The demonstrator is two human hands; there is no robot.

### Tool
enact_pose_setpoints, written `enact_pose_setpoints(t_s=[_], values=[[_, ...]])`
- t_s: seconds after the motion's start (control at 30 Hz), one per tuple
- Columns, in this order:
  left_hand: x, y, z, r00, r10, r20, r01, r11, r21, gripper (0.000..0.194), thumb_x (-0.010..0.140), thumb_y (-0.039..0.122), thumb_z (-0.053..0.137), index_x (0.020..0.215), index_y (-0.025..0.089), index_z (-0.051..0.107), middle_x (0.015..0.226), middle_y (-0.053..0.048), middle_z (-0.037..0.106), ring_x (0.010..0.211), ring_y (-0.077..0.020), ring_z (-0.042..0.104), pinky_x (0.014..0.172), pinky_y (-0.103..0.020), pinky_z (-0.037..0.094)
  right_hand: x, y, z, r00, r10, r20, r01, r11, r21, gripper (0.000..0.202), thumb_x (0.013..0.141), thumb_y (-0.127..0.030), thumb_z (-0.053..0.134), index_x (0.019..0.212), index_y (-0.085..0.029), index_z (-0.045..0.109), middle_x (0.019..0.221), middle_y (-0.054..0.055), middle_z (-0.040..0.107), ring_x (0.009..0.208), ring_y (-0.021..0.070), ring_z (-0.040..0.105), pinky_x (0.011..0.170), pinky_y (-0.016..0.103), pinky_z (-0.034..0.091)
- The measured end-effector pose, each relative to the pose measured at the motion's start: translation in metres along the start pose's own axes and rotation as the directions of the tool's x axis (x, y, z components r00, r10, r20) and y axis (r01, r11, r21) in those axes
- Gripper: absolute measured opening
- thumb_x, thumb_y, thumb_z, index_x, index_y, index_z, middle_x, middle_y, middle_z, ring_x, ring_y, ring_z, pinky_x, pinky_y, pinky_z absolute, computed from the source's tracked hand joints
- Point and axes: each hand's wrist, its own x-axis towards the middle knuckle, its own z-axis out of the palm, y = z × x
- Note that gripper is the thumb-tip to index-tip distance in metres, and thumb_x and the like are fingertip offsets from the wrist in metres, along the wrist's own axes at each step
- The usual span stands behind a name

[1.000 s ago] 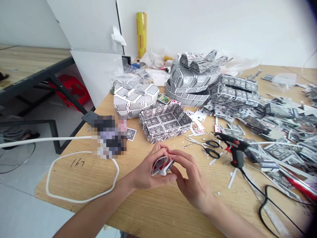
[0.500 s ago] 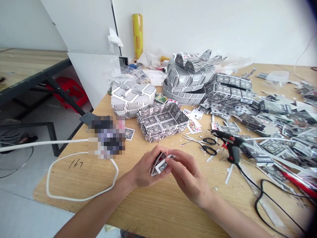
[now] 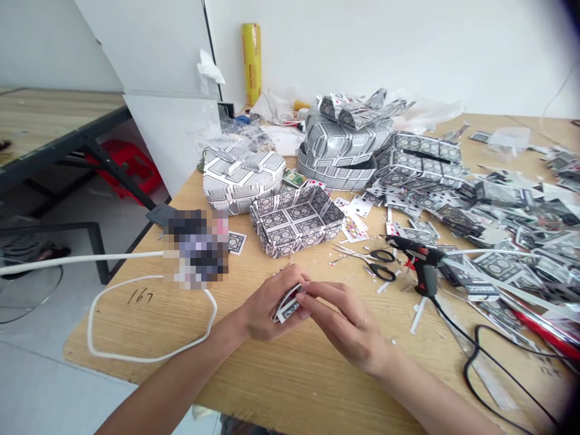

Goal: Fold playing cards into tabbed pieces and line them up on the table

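In front of me my left hand [image 3: 270,307] is wrapped round bent playing cards [image 3: 290,309], which show a white edge and a dark patterned back. The fingertips of my right hand [image 3: 351,323] pinch the cards' right side, close against my left fingers. Beyond my hands stands an open rectangular box [image 3: 296,222] made of folded patterned cards. To its right lie scissors [image 3: 369,260] with black handles and a glue gun [image 3: 421,263] on its side. My fingers hide part of the cards.
A lidded card box [image 3: 244,178] and stacked card boxes [image 3: 347,142] stand at the back. Loose cards [image 3: 501,266] and paper scraps cover the right side. A white cable [image 3: 149,360] loops at the left, near a blurred-out object [image 3: 197,248]. The glue gun's black cord [image 3: 471,350] trails right.
The cards in my left hand are closed up more tightly, and less of the patterned back shows. My right fingers have shifted slightly left with them. The surroundings stay as they were.
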Motion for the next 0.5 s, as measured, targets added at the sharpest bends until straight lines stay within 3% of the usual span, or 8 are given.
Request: enact_pose_setpoints(t_s=[0.1,0.27,0.5], values=[[0.0006,-0.0014,-0.0002,1.0,0.009,0.007,-0.009,1.0,0.001,0.013,0.079,0.022,0.057,0.088,0.021,0.048,0.092,-0.006,0.052,0.087,-0.0213,0.052,0.079,-0.034,0.041,0.0032,-0.0017,-0.0035,0.999,-0.002,0.042,0.001,0.999,0.034,0.049,0.095,-0.008,0.042,0.143,-0.019,0.04,0.117,0.011,0.063,0.113,0.0208,0.057,0.09,0.033,0.053],[0.0004,-0.0003,0.0011,0.999,-0.036,0.026,0.036,0.999,-0.005,0.018,0.081,0.027,0.056,0.094,0.022,0.045,0.084,-0.002,0.05,0.078,-0.0185,0.048,0.073,-0.032,0.04,0.0039,-0.0033,-0.0037,1.0,0.022,0.023,-0.022,0.999,0.038,0.053,0.096,-0.009,0.042,0.145,-0.025,0.036,0.11,0.008,0.064,0.097,0.0184,0.064,0.08,0.03,0.056],[0.0013,-0.0007,0.0001,0.999,0.015,0.045,-0.016,0.999,0.03,0.026,0.082,0.028,0.056,0.104,0.019,0.046,0.09,-0.005,0.054,0.08,-0.0188,0.051,0.074,-0.031,0.041,0.0073,-0.0074,-0.0059,0.994,0.106,0.041,-0.11,0.984,0.139,0.048,0.092,-0.011,0.053,0.137,-0.026,0.047,0.105,0.004,0.067,0.091,0.016,0.066,0.079,0.027,0.055]])
